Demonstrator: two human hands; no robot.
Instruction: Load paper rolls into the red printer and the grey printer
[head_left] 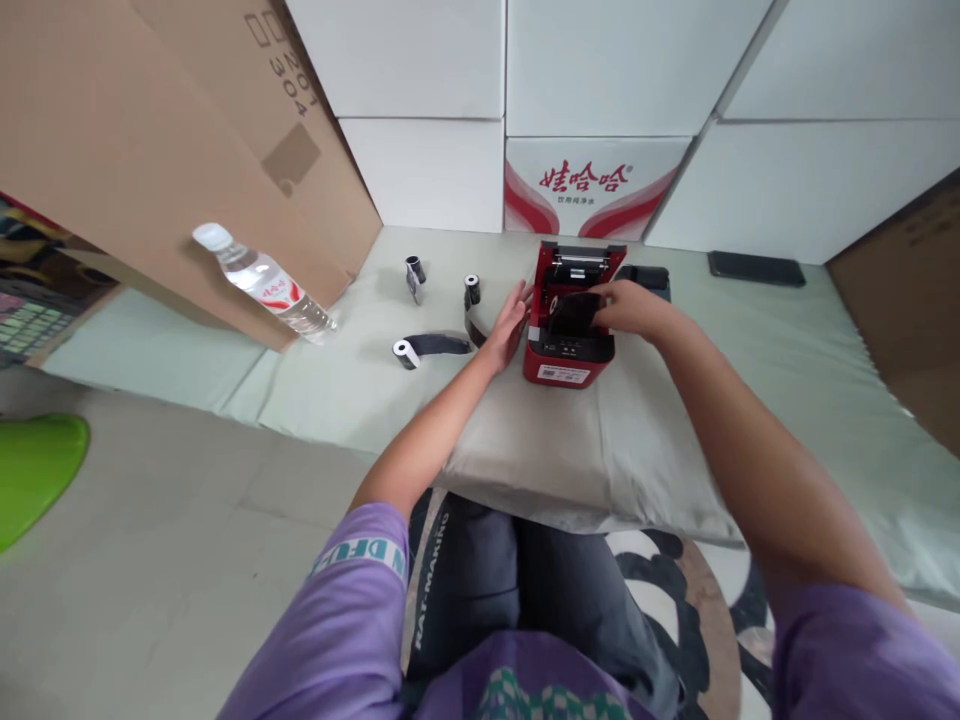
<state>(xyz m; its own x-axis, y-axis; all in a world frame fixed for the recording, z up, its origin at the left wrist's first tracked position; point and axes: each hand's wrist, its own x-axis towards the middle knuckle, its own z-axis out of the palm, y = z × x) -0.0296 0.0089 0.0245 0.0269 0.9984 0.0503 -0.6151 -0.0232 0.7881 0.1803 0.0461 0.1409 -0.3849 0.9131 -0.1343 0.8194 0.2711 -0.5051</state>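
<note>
Head view, red printer (pixel 568 350) (open), between hands (pixel 508 328) (pixel 628 306)

the one camera, worn on the person's head, faces forward and steeply down, taking in the dark trousers (pixel 480 570) close below in the lower middle, the left hand (pixel 510 325) and right hand (pixel 628 307) farther off near the centre, and the white boxes (pixel 600 60) beyond, along the top edge.

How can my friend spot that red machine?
Find the pale green cloth beside the white cardboard boxes. There, a bare right hand reaches into a boxy red-and-black machine with a raised lid. Its red body sets it apart from the small black rolls nearby.
</note>
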